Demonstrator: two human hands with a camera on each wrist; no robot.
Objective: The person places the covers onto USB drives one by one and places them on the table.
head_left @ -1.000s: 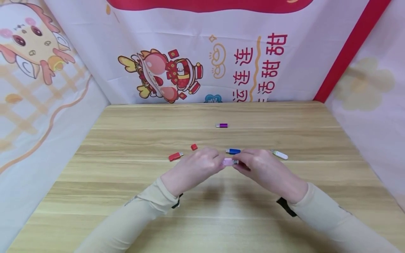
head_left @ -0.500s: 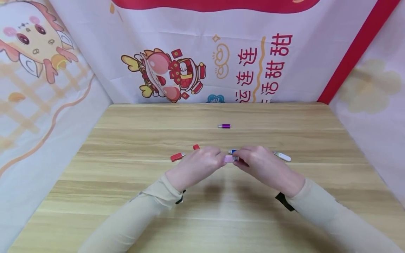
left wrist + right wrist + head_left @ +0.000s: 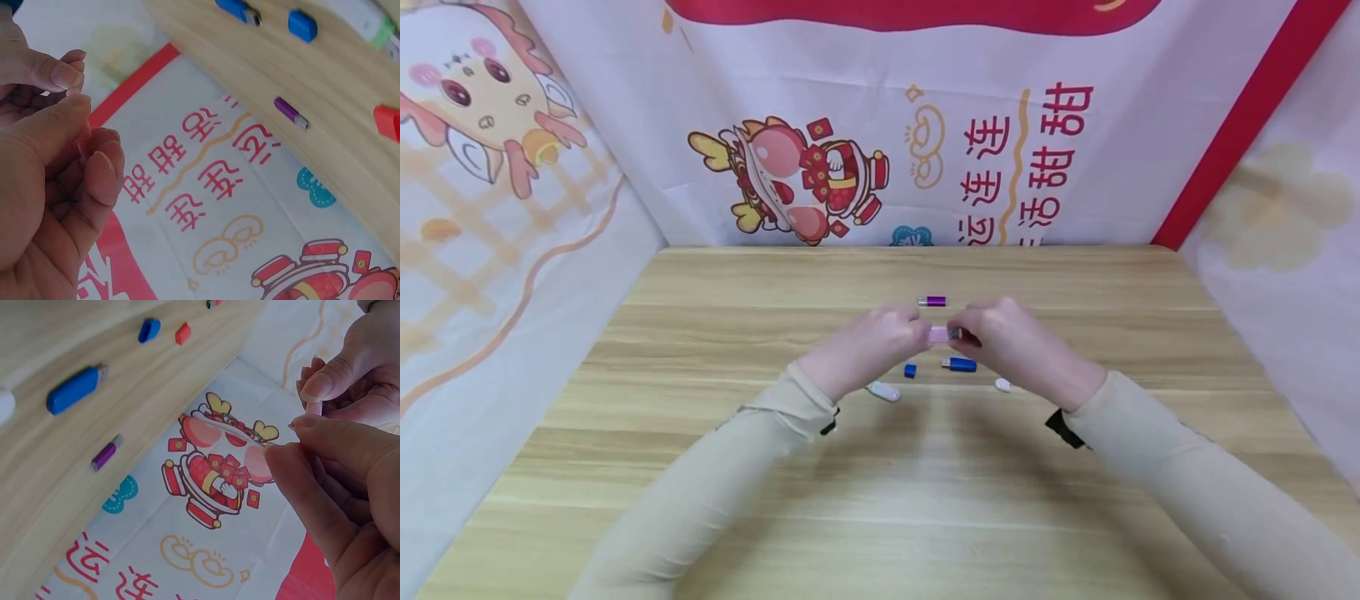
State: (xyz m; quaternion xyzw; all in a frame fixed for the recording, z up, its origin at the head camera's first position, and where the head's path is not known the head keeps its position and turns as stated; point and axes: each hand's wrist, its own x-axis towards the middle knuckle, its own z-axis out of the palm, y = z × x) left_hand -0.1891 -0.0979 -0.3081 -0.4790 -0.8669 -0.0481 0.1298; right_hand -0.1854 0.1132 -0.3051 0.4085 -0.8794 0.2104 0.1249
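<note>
Holding one pink drive (image 3: 938, 334) between two hands, raised above the table (image 3: 947, 533), just nearer than the purple drive in the head view.

Left hand (image 3: 872, 343): thumb and fingers curled, gripping the drive's pink body from its left end.
Right hand (image 3: 1018, 346): thumb and forefinger pinching the greyish right end; what lies under those fingertips is mostly hidden.

On the table:
– Purple drive (image 3: 932, 301): lying flat beyond the hands, metal plug to the left.
– Blue drive (image 3: 959, 365): flat, nearer than the pink one, plug to the left.
– Blue cap (image 3: 910, 372): left of the blue drive, near it, apart.
– White drive (image 3: 886, 391): beside the left wrist, greenish at its left end.
– White piece (image 3: 1003, 385): small, rounded, beside the right wrist.
– Red piece (image 3: 182, 333): small, near the blue cap in the right wrist view.

Worn: beige sleeves (image 3: 722, 492), dark straps (image 3: 1065, 429) at the wrists.

Behind: white cloth (image 3: 647, 67) printed with a dragon figure (image 3: 790, 179) and red characters (image 3: 1063, 108).
</note>
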